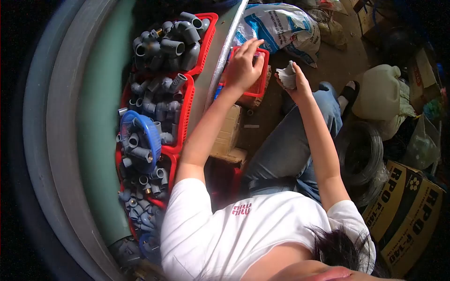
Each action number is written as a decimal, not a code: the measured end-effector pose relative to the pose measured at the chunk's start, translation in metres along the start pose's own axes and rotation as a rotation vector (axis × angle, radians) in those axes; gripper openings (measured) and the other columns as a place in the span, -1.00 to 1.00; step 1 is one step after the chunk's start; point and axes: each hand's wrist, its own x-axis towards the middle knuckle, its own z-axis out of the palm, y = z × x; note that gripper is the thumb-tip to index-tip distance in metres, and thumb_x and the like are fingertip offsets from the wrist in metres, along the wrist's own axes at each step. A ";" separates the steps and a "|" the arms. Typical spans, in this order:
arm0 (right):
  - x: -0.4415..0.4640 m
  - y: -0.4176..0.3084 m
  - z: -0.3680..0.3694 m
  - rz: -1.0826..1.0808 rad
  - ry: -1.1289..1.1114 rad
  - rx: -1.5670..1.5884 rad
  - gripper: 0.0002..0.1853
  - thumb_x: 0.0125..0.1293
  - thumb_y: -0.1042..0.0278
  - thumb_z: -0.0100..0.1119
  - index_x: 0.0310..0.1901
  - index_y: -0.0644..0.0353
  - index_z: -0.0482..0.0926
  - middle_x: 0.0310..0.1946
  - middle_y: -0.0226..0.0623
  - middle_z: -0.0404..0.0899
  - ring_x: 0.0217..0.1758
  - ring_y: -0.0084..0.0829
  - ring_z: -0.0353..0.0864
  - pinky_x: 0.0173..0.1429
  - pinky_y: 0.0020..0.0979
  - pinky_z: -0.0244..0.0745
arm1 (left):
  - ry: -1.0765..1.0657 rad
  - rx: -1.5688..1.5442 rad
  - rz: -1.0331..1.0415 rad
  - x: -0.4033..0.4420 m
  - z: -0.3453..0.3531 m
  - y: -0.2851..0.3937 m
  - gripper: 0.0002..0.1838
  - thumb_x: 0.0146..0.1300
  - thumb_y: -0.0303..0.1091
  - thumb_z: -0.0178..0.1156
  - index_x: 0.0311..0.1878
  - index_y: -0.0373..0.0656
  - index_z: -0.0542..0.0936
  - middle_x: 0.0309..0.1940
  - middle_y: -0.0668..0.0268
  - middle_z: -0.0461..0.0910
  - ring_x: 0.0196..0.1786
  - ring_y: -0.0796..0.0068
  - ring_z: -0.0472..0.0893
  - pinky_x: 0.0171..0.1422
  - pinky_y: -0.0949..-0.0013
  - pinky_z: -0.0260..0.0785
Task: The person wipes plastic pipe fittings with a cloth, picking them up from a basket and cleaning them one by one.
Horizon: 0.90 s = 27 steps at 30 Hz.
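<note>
My left hand [244, 65] is held over a small red plastic basket [258, 85], fingers stretched out and slightly apart, with nothing visible in it. My right hand [300, 86] is closed around a crumpled pale grey cloth [287, 76], to the right of the basket. Under the basket stands a cardboard box, only partly showing. Whatever lies in the basket is mostly hidden by my left hand.
Red crates [191, 100] of grey pipe fittings [154, 100] line the left, with a blue basket [152, 136] among them. A printed sack [281, 30] lies ahead. A white jerrycan [377, 91], coiled wire [358, 152] and a carton [405, 215] stand right.
</note>
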 end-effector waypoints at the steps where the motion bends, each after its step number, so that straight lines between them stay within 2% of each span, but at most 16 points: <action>1: 0.001 0.001 0.000 0.007 0.032 -0.026 -0.58 0.40 0.05 0.22 0.08 0.20 0.50 -0.04 -0.10 0.65 -0.05 -0.15 0.72 0.04 -0.18 0.68 | 0.015 -0.007 0.010 0.006 -0.013 0.011 -0.65 0.31 -0.29 0.23 0.15 -0.11 0.60 0.19 0.09 0.57 0.17 0.06 0.59 0.30 0.12 0.41; 2: 0.004 0.003 0.000 -0.002 0.024 -0.039 -0.60 0.39 0.08 0.23 0.07 0.20 0.51 -0.06 -0.12 0.66 -0.08 -0.18 0.72 -0.01 -0.21 0.68 | 0.047 -0.015 0.003 0.011 -0.034 0.030 -0.75 0.31 -0.31 0.23 0.03 -0.11 0.65 0.09 0.12 0.64 0.10 0.09 0.64 0.23 0.13 0.45; 4: 0.010 0.010 -0.003 -0.007 0.002 -0.070 -0.64 0.37 0.14 0.26 0.05 0.20 0.53 -0.09 -0.16 0.67 -0.14 -0.24 0.73 -0.09 -0.25 0.68 | 0.039 0.142 0.089 0.015 -0.084 0.051 -0.80 0.30 -0.31 0.24 -0.06 -0.11 0.68 -0.11 0.16 0.72 -0.06 0.11 0.69 0.07 0.15 0.50; 6: 0.012 0.010 -0.008 -0.013 -0.062 -0.122 -0.66 0.35 0.20 0.25 0.05 0.22 0.56 -0.08 -0.20 0.65 -0.11 -0.29 0.70 -0.08 -0.25 0.63 | 0.068 0.266 -0.023 0.003 -0.143 0.073 -0.83 0.32 -0.31 0.22 -0.13 -0.14 0.70 -0.17 0.15 0.73 -0.11 0.12 0.71 -0.03 0.18 0.52; 7: 0.011 0.011 -0.007 -0.018 -0.095 -0.146 -0.67 0.34 0.23 0.25 0.05 0.23 0.57 -0.08 -0.21 0.64 -0.10 -0.31 0.68 -0.08 -0.26 0.60 | 0.097 0.373 -0.178 -0.008 -0.172 0.085 -0.77 0.38 -0.33 0.19 -0.02 -0.19 0.70 -0.12 0.08 0.73 -0.08 0.21 0.74 0.06 0.27 0.52; 8: 0.002 0.007 0.002 -0.011 -0.052 -0.144 -0.69 0.35 0.30 0.20 0.07 0.25 0.59 -0.10 -0.20 0.66 -0.11 -0.31 0.70 -0.11 -0.27 0.61 | 0.159 0.444 -0.257 -0.020 -0.196 0.086 -0.75 0.40 -0.30 0.17 0.00 -0.21 0.69 -0.11 0.07 0.73 -0.06 0.22 0.73 0.08 0.25 0.51; 9: 0.001 0.007 0.005 -0.003 -0.043 -0.146 -0.69 0.35 0.31 0.20 0.06 0.25 0.59 -0.10 -0.19 0.67 -0.12 -0.31 0.70 -0.11 -0.27 0.62 | 0.186 0.615 -0.323 -0.035 -0.222 0.084 -0.71 0.43 -0.24 0.15 0.03 -0.20 0.67 -0.05 0.04 0.70 0.03 0.14 0.70 0.14 0.21 0.48; 11: 0.002 0.005 0.003 0.012 -0.022 -0.153 -0.70 0.35 0.33 0.18 0.06 0.26 0.59 -0.11 -0.18 0.68 -0.14 -0.30 0.71 -0.11 -0.27 0.62 | 0.107 0.839 -0.610 -0.074 -0.266 0.070 -0.58 0.43 -0.05 0.12 0.15 -0.14 0.61 0.09 0.01 0.63 0.16 -0.02 0.60 0.25 0.14 0.39; 12: 0.001 0.004 0.004 0.012 -0.043 -0.123 -0.70 0.35 0.34 0.17 0.06 0.27 0.59 -0.12 -0.18 0.68 -0.13 -0.31 0.72 -0.10 -0.28 0.63 | 0.048 0.919 -0.698 -0.096 -0.283 0.054 -0.51 0.44 0.03 0.11 0.23 -0.13 0.56 0.12 -0.02 0.61 0.20 -0.01 0.58 0.30 0.12 0.36; 13: -0.001 0.004 0.004 0.020 -0.039 -0.113 -0.70 0.35 0.33 0.17 0.06 0.27 0.58 -0.11 -0.18 0.68 -0.13 -0.30 0.72 -0.10 -0.28 0.63 | 0.059 0.787 -0.887 -0.109 -0.291 0.046 -0.44 0.45 0.09 0.08 0.31 -0.12 0.51 0.13 -0.07 0.59 0.21 -0.01 0.57 0.33 0.11 0.33; 15: -0.002 0.002 0.005 0.033 -0.030 -0.091 -0.69 0.35 0.33 0.16 0.06 0.27 0.58 -0.10 -0.18 0.68 -0.13 -0.29 0.71 -0.10 -0.28 0.63 | -0.034 0.894 -0.898 -0.125 -0.295 0.046 -0.39 0.45 0.11 0.09 0.36 -0.14 0.46 0.11 -0.09 0.60 0.19 0.01 0.59 0.33 0.10 0.34; 18: -0.003 0.002 0.004 0.035 -0.024 -0.129 -0.71 0.34 0.26 0.23 0.02 0.20 0.61 -0.11 -0.26 0.70 -0.11 -0.35 0.72 -0.01 -0.33 0.63 | 0.028 0.796 -0.849 -0.127 -0.299 0.040 -0.47 0.41 0.00 0.16 0.28 -0.18 0.53 0.07 -0.07 0.63 0.16 -0.03 0.59 0.32 0.10 0.35; 21: -0.004 0.003 0.007 0.028 -0.012 -0.130 -0.72 0.33 0.22 0.26 -0.01 0.17 0.62 -0.12 -0.29 0.71 -0.12 -0.39 0.72 -0.01 -0.35 0.63 | -0.152 0.904 -0.784 -0.132 -0.317 0.026 -0.58 0.37 -0.15 0.19 0.17 -0.20 0.61 0.04 -0.04 0.65 0.14 -0.09 0.59 0.29 0.10 0.37; 22: -0.005 0.003 0.008 0.023 0.001 -0.137 -0.72 0.34 0.22 0.25 -0.01 0.17 0.62 -0.12 -0.29 0.71 -0.12 -0.38 0.72 -0.02 -0.35 0.63 | -0.125 0.900 -0.791 -0.131 -0.314 0.027 -0.64 0.34 -0.20 0.18 0.08 -0.19 0.66 0.02 -0.01 0.67 0.13 -0.16 0.58 0.31 0.08 0.34; 25: -0.006 0.001 0.007 0.015 0.012 -0.145 -0.72 0.35 0.22 0.23 0.00 0.17 0.62 -0.11 -0.29 0.70 -0.12 -0.37 0.72 -0.01 -0.35 0.63 | -0.225 0.997 -0.884 -0.122 -0.313 0.046 -0.56 0.31 -0.06 0.20 0.10 -0.17 0.66 0.06 0.02 0.66 0.18 -0.11 0.54 0.36 0.09 0.30; 27: -0.002 0.002 0.002 0.011 -0.009 -0.154 -0.71 0.36 0.22 0.23 0.01 0.17 0.62 -0.11 -0.28 0.70 -0.12 -0.37 0.72 -0.02 -0.35 0.63 | -0.208 1.167 -0.921 -0.121 -0.306 0.077 -0.49 0.26 0.04 0.23 0.10 -0.15 0.66 0.10 0.03 0.64 0.22 -0.07 0.51 0.38 0.09 0.27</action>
